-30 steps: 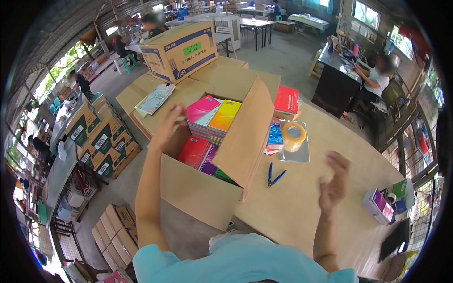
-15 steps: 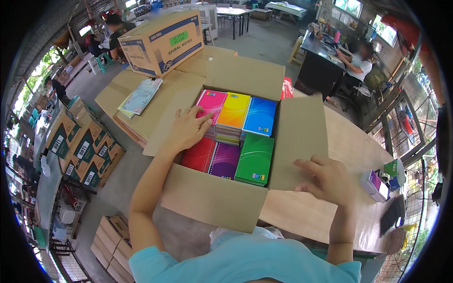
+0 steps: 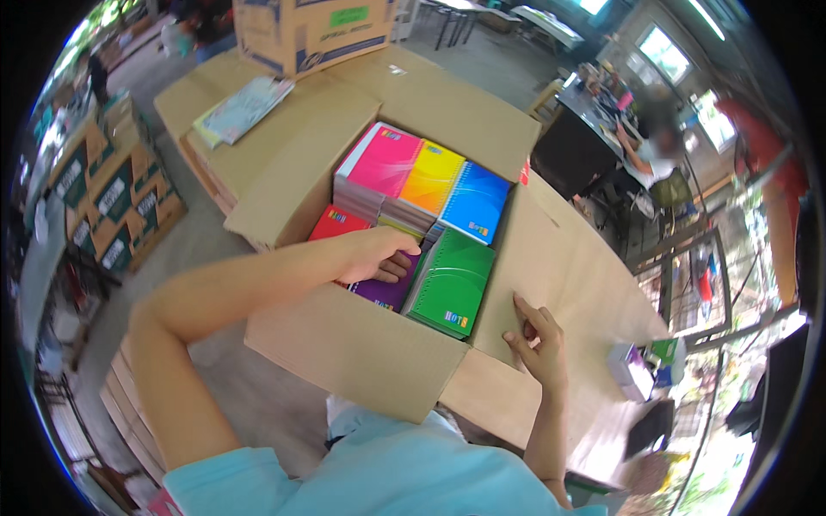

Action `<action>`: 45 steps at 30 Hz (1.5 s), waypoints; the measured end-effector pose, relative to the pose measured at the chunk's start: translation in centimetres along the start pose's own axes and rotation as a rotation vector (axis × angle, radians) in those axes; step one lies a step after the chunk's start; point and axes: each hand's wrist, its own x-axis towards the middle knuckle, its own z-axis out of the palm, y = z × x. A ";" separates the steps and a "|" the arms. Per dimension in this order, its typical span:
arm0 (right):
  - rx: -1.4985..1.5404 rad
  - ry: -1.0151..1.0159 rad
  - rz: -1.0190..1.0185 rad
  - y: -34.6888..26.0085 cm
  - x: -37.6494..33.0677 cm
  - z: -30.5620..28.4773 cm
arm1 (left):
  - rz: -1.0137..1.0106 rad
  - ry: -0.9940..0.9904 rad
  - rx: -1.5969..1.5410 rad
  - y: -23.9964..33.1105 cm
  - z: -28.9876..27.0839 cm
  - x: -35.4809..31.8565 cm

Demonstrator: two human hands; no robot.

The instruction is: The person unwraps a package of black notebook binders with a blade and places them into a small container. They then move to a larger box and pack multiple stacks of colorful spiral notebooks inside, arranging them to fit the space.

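An open carton rests on the desk, holding notebooks in six coloured stacks. The left hand curls over the purple stack; whether its grip pinches anything cannot be told. The right hand, grip spread, lies at the right flap.

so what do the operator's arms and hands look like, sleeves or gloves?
Left hand and right hand are ungloved, with no rings, watch or cables that I can make out. The left sleeve is short, light blue, ending above the elbow, matching the shirt.
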 end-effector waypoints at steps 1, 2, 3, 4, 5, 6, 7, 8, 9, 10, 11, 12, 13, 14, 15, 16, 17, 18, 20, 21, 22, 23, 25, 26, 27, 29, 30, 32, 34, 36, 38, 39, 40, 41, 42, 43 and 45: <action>-0.011 0.001 -0.009 0.2 0.0 0.0 | -0.150 0.030 -0.007 -0.3 -0.1 1.1; -0.031 0.007 -0.009 0.5 0.0 -0.2 | -0.303 0.040 -0.013 -0.5 0.2 2.6; -0.049 -0.024 -0.024 0.7 -0.1 -0.1 | -0.296 0.042 -0.053 -0.6 0.4 3.5; -0.040 -0.013 -0.007 0.8 -0.2 0.0 | -0.322 -0.002 -0.011 -0.7 0.5 4.3; -0.025 0.001 0.001 0.5 -0.3 0.1 | -0.341 -0.037 0.034 -1.0 0.4 4.7; -0.041 -0.025 0.003 0.8 -0.3 0.1 | -0.308 -0.095 0.100 -0.8 0.8 4.6; -0.031 -0.027 0.003 0.9 -0.2 0.1 | -0.310 -0.105 0.071 -0.7 0.9 4.4; -0.009 -0.018 0.005 1.0 -0.2 0.2 | -0.324 -0.096 0.115 -0.9 0.9 4.4; -0.015 -0.031 0.013 1.0 0.1 0.1 | -0.338 -0.088 0.160 -1.1 0.9 4.5; -0.013 -0.059 0.018 1.0 0.4 -0.3 | -0.345 -0.096 0.148 -1.4 0.9 4.5; -0.009 -0.079 0.019 0.8 0.8 -0.5 | -0.377 -0.071 0.122 -1.7 0.6 4.5; -0.013 -0.082 0.023 0.9 0.9 -0.5 | -0.408 -0.046 0.097 -2.0 0.4 4.6; 0.020 -0.087 0.053 1.1 0.9 -0.4 | -0.411 -0.051 0.093 -2.4 0.2 4.6; 0.052 -0.089 0.081 1.3 0.9 -0.4 | -0.383 -0.051 0.084 -2.7 0.1 4.6; 0.048 -0.089 0.086 1.4 0.9 -0.3 | -0.355 -0.050 0.074 -2.8 0.1 4.8; 0.070 -0.089 0.089 1.6 0.9 -0.3 | -0.357 -0.055 0.072 -2.9 0.1 5.0; 0.098 -0.086 0.094 1.7 0.9 -0.1 | -0.369 -0.085 0.078 -2.6 0.2 4.8; 0.101 -0.086 0.099 1.9 0.8 -0.1 | -0.382 -0.115 0.084 -2.3 0.4 4.6; 0.098 -0.078 0.087 2.1 0.8 -0.1 | -0.381 -0.109 0.081 -1.9 1.1 4.3; 0.104 -0.073 0.091 2.0 0.8 -0.1 | -0.373 -0.102 0.077 -1.7 1.4 4.2; 0.100 -0.072 0.086 1.9 0.8 -0.1 | -0.378 -0.104 0.085 -1.6 1.9 4.2; 0.098 -0.070 0.075 1.9 0.9 0.0 | -0.362 -0.086 0.069 -2.0 2.1 4.3; 0.111 -0.068 0.068 2.0 1.1 0.1 | -0.347 -0.064 0.064 -2.4 2.1 4.7; 0.113 -0.073 0.062 2.1 1.2 0.2 | -0.344 -0.067 0.061 -2.5 1.9 5.0; 0.117 -0.064 0.061 2.1 1.2 0.2 | -0.341 -0.069 0.057 -2.6 1.7 5.2; 0.124 -0.056 0.050 2.2 1.1 0.4 | -0.340 -0.061 0.056 -2.4 1.7 5.2; 0.126 -0.052 0.053 2.3 1.1 0.3 | -0.340 -0.056 0.046 -2.0 1.8 4.9; 0.104 -0.057 0.047 2.1 1.1 0.1 | -0.363 -0.063 -0.066 -1.3 2.1 4.4; 0.113 -0.059 0.044 2.1 1.1 0.1 | -0.384 -0.068 -0.180 -0.6 2.1 3.8; 0.123 -0.068 0.043 2.1 1.2 0.1 | -0.493 -0.076 -0.297 0.2 2.2 3.1; 0.137 -0.072 0.022 2.1 1.2 0.0 | -0.437 -0.141 -0.278 0.8 2.6 2.0; 0.138 -0.072 0.023 2.1 1.2 0.0 | -0.378 -0.206 -0.259 0.9 2.8 1.6; 0.141 -0.071 0.025 2.1 1.1 0.0 | -0.380 -0.206 -0.258 0.8 3.2 1.5; 0.142 -0.068 0.028 2.1 1.0 -0.1 | -0.336 -0.202 -0.219 0.7 3.8 1.3; 0.142 -0.063 0.033 2.0 0.9 -0.1 | -0.294 -0.199 -0.180 0.7 4.2 1.2; 0.130 -0.063 0.017 2.0 0.9 -0.1 | -0.297 -0.205 -0.175 0.7 4.5 1.2; 0.122 -0.048 0.000 1.9 1.0 -0.2 | -0.248 -0.170 0.052 1.2 5.1 0.6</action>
